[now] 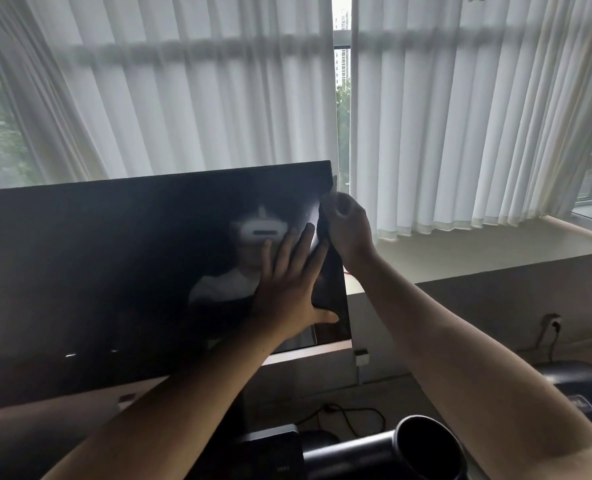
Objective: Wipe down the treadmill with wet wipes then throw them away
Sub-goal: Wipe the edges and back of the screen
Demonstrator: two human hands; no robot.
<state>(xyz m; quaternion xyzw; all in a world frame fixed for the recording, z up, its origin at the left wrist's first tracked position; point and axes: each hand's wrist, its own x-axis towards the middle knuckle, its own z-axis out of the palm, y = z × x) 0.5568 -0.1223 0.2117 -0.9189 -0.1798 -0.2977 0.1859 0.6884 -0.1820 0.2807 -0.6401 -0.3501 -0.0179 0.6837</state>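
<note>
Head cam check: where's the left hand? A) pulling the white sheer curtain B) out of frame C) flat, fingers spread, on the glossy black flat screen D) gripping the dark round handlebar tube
C: the left hand lies flat, fingers straight and spread, against the glossy black flat screen.

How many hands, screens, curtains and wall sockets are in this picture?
Hands: 2, left hand, right hand
Screens: 1, black screen
Curtains: 2, left curtain, right curtain
Sockets: 1, wall socket
Total: 6
</note>
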